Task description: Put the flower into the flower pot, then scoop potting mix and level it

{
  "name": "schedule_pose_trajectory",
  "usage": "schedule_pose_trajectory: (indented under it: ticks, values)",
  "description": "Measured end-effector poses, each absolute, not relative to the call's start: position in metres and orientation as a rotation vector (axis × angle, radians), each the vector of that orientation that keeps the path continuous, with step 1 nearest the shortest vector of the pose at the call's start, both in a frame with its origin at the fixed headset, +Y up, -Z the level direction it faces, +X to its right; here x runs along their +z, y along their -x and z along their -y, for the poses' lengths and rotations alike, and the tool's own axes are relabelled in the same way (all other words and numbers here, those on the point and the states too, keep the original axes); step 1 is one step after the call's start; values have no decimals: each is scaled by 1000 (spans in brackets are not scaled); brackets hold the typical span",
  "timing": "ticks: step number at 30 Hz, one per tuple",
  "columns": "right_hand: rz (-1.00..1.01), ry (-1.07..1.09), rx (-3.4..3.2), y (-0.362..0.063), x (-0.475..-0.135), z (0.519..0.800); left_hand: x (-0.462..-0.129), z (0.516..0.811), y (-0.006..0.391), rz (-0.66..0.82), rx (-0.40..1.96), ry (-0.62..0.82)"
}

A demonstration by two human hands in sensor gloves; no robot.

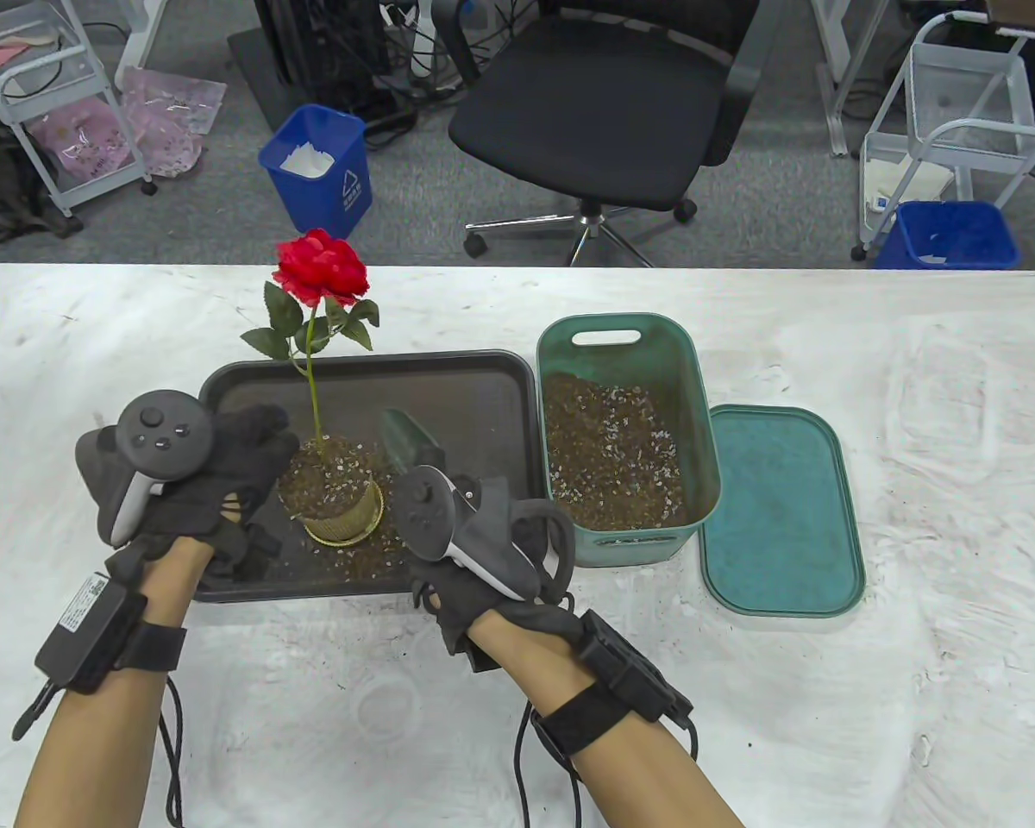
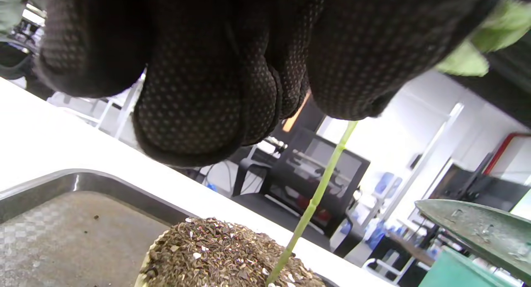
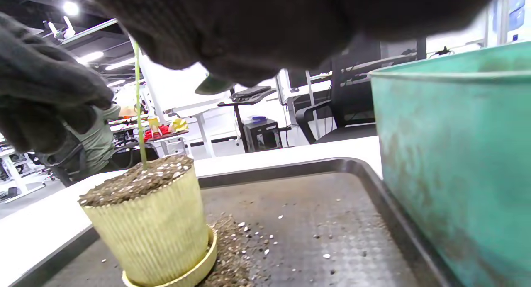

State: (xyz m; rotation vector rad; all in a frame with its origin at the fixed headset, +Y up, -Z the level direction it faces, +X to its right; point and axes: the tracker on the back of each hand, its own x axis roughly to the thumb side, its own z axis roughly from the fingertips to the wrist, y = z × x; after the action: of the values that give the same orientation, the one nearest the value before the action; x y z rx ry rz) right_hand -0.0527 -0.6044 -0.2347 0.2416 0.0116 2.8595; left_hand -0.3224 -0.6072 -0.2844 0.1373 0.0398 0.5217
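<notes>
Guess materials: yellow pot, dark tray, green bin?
Pot: likely plastic, matte, with moulded vertical ribs. Tray: probably plastic, dark grey, fine textured floor, slight sheen at the rim. Bin: apparently plastic, teal, scuffed and dusty, with a cut-out handle slot.

Red flower (image 1: 322, 268) on a thin green stem, upright in a ribbed yellow flower pot (image 3: 151, 229) heaped to the rim with potting mix (image 2: 224, 254). Pot and saucer set on a dark tray (image 1: 474, 405), spilled mix around the base. More mix in the open teal bin (image 1: 625, 345) just beside the tray.
</notes>
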Motion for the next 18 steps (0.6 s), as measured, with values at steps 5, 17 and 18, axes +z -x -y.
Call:
schedule_pose_trajectory:
  ticks: [5,17,18]
  values:
    - [11,-222,2898,40,-231,612,-243,603,335,13,593,-312]
    - [-104,-56,3008,86,-258,679,-199,656,357,12,480,-442]
    - [-134,-25,3019,91,-264,688,-199,657,355,31,443,-437]
